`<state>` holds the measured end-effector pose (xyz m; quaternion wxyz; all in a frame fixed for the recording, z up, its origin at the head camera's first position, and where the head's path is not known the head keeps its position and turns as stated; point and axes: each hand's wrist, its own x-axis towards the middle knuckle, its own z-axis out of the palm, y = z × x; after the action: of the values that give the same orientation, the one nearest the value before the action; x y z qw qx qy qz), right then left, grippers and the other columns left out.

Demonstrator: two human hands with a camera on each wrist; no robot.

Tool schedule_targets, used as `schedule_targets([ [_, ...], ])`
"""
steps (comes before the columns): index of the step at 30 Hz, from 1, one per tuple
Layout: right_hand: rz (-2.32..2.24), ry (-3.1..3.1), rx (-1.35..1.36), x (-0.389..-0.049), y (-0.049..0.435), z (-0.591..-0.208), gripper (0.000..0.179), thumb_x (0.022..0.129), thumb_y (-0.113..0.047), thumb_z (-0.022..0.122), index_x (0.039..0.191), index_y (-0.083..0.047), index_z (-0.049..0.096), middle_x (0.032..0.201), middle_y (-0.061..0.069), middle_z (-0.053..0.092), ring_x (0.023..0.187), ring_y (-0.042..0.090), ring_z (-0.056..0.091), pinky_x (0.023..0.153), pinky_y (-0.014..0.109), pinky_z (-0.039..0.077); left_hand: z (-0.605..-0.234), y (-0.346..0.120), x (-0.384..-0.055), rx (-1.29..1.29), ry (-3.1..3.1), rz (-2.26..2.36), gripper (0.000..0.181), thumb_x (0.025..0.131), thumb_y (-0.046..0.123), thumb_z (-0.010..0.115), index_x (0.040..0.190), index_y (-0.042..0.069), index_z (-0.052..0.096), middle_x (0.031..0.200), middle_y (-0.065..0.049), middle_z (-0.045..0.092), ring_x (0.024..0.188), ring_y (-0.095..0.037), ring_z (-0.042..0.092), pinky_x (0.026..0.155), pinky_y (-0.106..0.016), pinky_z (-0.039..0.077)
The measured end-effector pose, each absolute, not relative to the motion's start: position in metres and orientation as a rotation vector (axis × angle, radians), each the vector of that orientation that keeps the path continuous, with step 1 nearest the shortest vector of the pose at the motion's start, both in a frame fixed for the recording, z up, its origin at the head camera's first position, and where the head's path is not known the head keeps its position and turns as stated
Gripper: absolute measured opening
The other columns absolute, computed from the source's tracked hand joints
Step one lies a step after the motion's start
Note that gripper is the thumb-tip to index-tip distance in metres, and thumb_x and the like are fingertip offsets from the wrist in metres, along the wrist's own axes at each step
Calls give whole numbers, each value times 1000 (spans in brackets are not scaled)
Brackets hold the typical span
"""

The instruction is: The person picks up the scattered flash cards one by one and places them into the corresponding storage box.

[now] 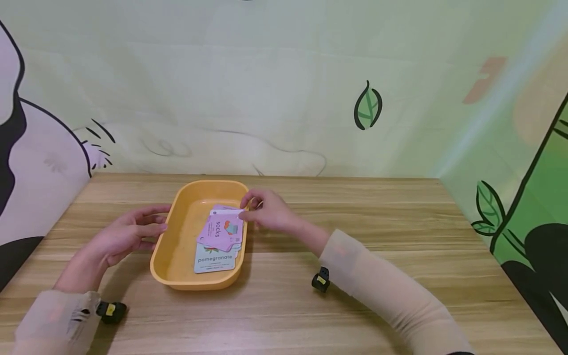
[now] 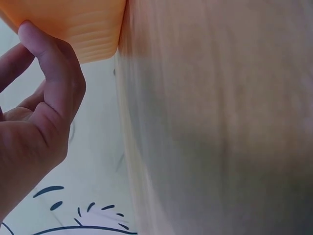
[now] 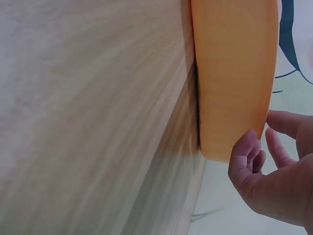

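A yellow-orange plastic tray [image 1: 170, 256] sits on the wooden table, towards its back left. Several word cards lie in its right half: a purple card printed "socks" [image 1: 222, 230] on top, and a pale blue "pomegranate" card [image 1: 213, 266] partly under it. My left hand [image 1: 128, 234] is at the tray's left side, thumb and fingers spread loosely against the outer wall. At the right rim my right hand [image 1: 270, 209] pinches the upper right corner of the socks card between thumb and index finger. Its other fingers curl outside the tray wall [image 3: 234, 73].
The wooden table [image 1: 377, 217] stretches right and forward of the tray. Behind it hangs a pale green printed backdrop [image 1: 284, 98] with leaf drawings. A small black device [image 1: 111, 311] is strapped at the left wrist and another black device [image 1: 320, 279] at the right.
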<state>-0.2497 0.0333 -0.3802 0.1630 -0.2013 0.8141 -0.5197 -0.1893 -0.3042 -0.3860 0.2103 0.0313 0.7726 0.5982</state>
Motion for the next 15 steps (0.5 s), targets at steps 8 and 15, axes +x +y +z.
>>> schedule_targets([
  [8, -1572, 2272, -579, -243, 53, -382, 22, 93, -5, 74, 107, 0, 58, 91, 5, 50, 69, 13, 51, 56, 24, 49, -383, -297, -185, 147, 2303, 1560, 62, 105, 13, 59, 156, -7, 30, 133, -28, 46, 102, -27, 63, 85, -41, 60],
  [15, -1490, 2282, -610, -243, 86, -380, 17, 98, -8, 70, 108, 0, 59, 98, 9, 57, 76, 18, 56, 68, 40, 56, -378, -291, -178, 212, 2470, 1401, 54, 107, 14, 56, 151, -9, 36, 126, -29, 51, 94, -29, 65, 76, -39, 61],
])
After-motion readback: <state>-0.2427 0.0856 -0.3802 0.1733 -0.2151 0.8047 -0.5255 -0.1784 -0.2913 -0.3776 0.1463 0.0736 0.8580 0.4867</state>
